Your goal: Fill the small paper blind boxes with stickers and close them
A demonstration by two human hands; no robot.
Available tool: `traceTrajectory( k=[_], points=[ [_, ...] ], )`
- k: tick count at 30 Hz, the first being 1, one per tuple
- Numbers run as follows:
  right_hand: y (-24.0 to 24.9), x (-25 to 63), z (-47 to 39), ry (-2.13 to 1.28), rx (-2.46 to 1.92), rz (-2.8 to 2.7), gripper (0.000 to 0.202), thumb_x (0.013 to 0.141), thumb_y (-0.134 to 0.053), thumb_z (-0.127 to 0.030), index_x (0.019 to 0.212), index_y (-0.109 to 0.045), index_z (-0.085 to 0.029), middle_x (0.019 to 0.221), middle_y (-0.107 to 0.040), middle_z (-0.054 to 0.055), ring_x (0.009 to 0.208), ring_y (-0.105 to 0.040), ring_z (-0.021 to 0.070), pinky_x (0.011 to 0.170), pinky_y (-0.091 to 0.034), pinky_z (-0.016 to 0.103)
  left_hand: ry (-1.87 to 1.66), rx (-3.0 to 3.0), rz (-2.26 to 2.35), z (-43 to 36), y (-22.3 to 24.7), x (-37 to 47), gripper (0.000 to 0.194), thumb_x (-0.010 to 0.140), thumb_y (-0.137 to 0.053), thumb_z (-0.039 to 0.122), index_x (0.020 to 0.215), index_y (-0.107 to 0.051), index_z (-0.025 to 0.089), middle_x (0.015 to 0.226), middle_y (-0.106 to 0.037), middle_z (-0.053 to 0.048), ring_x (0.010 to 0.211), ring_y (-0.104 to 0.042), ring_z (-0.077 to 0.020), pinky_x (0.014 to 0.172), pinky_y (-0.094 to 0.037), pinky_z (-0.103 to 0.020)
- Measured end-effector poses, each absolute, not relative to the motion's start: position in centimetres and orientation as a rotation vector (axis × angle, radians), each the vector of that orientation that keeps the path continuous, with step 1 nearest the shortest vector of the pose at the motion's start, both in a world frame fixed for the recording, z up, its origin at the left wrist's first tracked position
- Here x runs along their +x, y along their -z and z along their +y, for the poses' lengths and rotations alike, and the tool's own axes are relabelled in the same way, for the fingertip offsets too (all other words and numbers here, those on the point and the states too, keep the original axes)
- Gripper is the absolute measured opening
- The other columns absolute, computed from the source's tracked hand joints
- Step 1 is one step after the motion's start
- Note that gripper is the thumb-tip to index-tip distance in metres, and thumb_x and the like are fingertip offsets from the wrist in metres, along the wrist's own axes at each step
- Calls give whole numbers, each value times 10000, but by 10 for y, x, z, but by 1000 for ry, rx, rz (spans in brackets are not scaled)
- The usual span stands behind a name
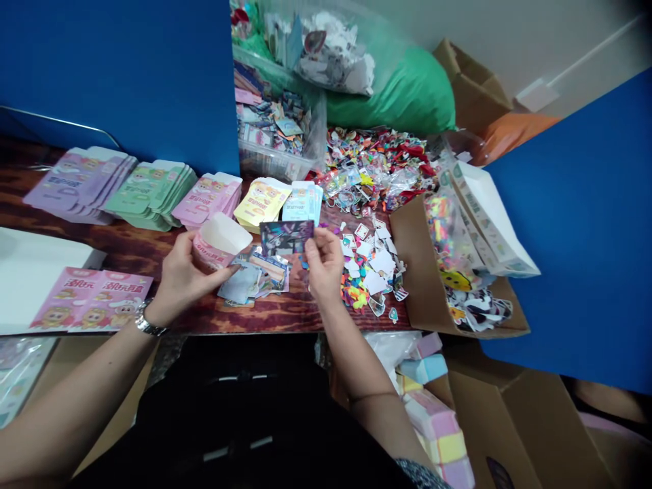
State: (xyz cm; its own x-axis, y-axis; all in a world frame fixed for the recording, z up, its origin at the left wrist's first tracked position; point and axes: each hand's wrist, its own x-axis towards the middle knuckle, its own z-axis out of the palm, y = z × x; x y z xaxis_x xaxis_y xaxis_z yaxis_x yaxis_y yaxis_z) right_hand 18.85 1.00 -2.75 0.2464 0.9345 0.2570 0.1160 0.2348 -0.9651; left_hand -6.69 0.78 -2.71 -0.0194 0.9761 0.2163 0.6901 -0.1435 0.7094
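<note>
A small pink paper box [211, 252] with its top open is gripped in my left hand [178, 275], thumb along its lower side. My right hand [324, 263] pinches a dark purple printed card [286, 238] by its right edge, a little to the right of the box. Below both lies a loose pile of printed cards [255, 275] on the wooden table. To the right of my right hand are white paper stickers [381, 263] and small colourful pieces [355, 295]. The inside bottom of the box is hidden.
Flat box stacks in purple [76, 180], green [147, 190], pink [208, 197], yellow [262, 200] and blue [301, 202] line the back. Behind them stands a clear bin [318, 129] of cards. A cardboard box [415, 272] bounds the right; two pink flat boxes [92, 299] lie left.
</note>
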Motion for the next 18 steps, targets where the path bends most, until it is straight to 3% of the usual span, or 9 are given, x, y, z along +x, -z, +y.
traceTrajectory(
  k=[6, 9, 13, 18],
  points=[
    [3, 182, -1, -423, -1169, -1641, 238, 1070, -515, -341, 1198, -699, -261, 1095, -740, 44, 989, -694, 156, 943, -568, 309, -839, 2095, 1643, 1, 35, -51, 703, 845, -661, 632, 1325, -546, 131, 1201, -649, -147, 1108, -661, -323, 953, -552, -450],
    [10, 177, -7, -361, -1251, -1935, 278, 1074, -497, -254, 1209, -740, -243, 1103, -741, 65, 1055, -677, 161, 1018, -536, 320, -835, 2256, 1527, -1, 40, -39, 693, 868, -648, 594, 1343, -537, 102, 1186, -653, -164, 1106, -645, -326, 980, -541, -459],
    [18, 191, -17, -316, -1259, -2091, 238, 1034, -579, -255, 1171, -773, -238, 1170, -711, 88, 1160, -640, 185, 1062, -510, 348, -859, 2349, 1457, -1, 48, -26, 719, 896, -600, 616, 1370, -524, 79, 1187, -657, -187, 1068, -641, -337, 935, -547, -455],
    [26, 266, -1, -327, -1665, -1757, 320, 1082, -455, -307, 1274, -697, -225, 1146, -739, 70, 1074, -674, 169, 994, -534, 308, -845, 2334, 1429, -1, 50, -19, 817, 890, -558, 722, 1399, -521, 85, 1199, -660, -191, 1077, -650, -353, 935, -550, -460]
  ],
)
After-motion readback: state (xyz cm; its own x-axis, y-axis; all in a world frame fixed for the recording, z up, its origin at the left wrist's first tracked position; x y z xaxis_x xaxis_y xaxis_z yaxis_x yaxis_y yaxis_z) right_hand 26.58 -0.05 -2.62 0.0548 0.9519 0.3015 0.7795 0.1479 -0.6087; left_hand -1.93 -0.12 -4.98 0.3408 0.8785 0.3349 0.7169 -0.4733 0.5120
